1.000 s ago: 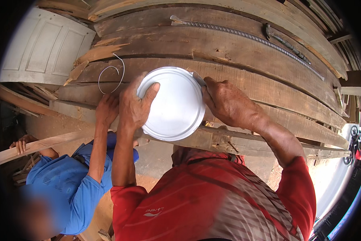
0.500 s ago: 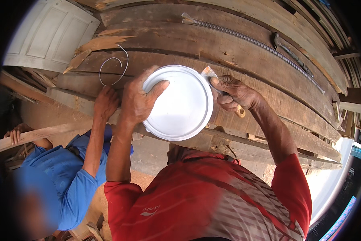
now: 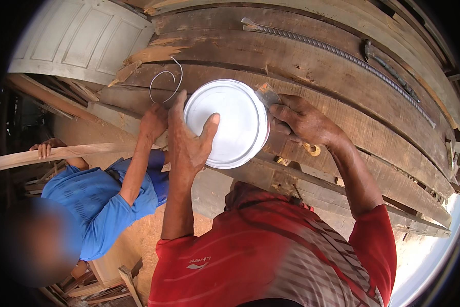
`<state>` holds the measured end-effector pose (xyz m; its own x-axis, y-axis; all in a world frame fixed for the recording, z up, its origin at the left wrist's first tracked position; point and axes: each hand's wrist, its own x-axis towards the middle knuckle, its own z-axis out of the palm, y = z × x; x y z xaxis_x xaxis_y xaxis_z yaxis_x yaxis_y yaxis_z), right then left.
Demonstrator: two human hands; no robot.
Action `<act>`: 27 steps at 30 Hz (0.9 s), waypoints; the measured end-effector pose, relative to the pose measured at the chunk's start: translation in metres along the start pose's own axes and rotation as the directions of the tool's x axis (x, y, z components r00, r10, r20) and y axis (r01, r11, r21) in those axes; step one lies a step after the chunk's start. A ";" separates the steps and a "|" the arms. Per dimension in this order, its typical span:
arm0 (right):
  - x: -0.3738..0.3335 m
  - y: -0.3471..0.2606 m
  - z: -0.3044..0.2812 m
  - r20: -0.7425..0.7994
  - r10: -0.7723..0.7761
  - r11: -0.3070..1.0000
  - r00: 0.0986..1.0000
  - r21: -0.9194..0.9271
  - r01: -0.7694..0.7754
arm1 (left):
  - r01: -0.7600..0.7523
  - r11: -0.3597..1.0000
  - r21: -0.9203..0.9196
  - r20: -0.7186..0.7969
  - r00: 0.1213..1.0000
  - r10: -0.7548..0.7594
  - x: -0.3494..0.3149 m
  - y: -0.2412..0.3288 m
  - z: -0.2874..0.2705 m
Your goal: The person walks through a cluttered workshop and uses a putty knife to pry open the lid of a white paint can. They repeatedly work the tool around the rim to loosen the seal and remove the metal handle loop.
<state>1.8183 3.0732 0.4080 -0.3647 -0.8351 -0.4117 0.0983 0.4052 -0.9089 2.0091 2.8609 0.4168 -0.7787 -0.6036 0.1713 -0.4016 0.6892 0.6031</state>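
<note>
A round white tub with a white lid is in front of me, over the near edge of the planks. My left hand grips it from the left, thumb on the lid and fingers along the side. On the other side, my right hand is closed around a putty knife. Its stained blade is at the lid's right rim, and the yellowish handle end pokes out below my fingers. Whether the blade is under the rim I cannot tell.
Rough wooden planks bear a ribbed steel bar, a hammer and a white wire loop. At left, a co-worker in blue holds a wooden strip, other hand by the wire. A white panelled door stands behind.
The view has shifted, so the planks and co-worker appear further right. The tub has moved left relative to the planks. My left fingers stretch straighter along its side, and the blade's angle has changed.
</note>
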 end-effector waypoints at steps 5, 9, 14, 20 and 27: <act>-0.009 -0.030 0.012 -0.052 0.026 0.974 0.998 -0.225 -0.037 | 0.251 0.837 -0.486 -0.060 0.946 -0.319 -0.054 -0.023 0.017; -0.010 0.000 0.028 -0.166 -0.148 0.980 0.975 -0.153 0.123 | 0.195 0.865 -0.463 -0.098 0.958 -0.268 -0.051 -0.021 0.026; -0.036 0.005 0.068 -0.198 0.031 0.984 0.980 0.176 0.005 | 0.114 0.873 -0.474 0.000 0.992 -0.129 -0.006 -0.055 0.015; -0.038 -0.001 0.075 -0.251 -0.010 0.992 0.968 0.122 0.042 | 0.078 0.916 -0.393 0.197 0.980 0.001 0.030 -0.058 -0.006; -0.034 -0.024 0.076 -0.332 0.047 0.994 0.942 -0.076 -0.076 | -0.032 0.958 -0.286 0.206 0.974 0.094 0.056 -0.041 0.002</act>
<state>1.8987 3.0632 0.4387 -0.6461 -0.6447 -0.4086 0.0552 0.4945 -0.8674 1.9807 2.7994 0.3998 -0.8958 -0.4400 0.0631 -0.2213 0.5646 0.7951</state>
